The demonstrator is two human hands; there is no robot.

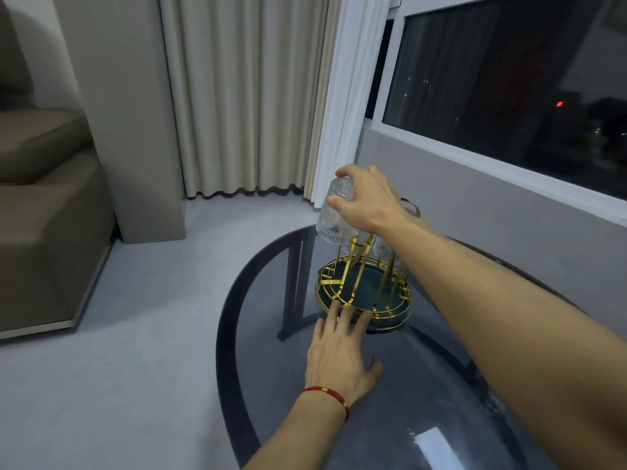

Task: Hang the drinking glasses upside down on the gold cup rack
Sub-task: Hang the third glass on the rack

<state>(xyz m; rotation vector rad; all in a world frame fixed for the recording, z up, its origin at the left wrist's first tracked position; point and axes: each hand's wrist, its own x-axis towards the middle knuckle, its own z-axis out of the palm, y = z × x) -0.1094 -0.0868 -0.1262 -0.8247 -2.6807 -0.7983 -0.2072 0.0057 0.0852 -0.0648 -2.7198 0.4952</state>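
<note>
The gold cup rack (342, 279) with a dark round base stands on the smoked glass table (271, 334). My right hand (368, 198) is shut on a clear patterned drinking glass (334, 217), held upside down over one of the rack's left gold prongs. At least one more glass (383, 247) hangs on the rack behind, partly hidden by my right forearm. My left hand (341, 354), with a red string bracelet at the wrist, lies flat with fingers spread, its fingertips touching the near edge of the rack's base.
A brown sofa (44, 205) stands at the left on the pale floor. Beige and white curtains (258, 96) hang behind the table. A dark window (509, 72) over a grey ledge runs along the right.
</note>
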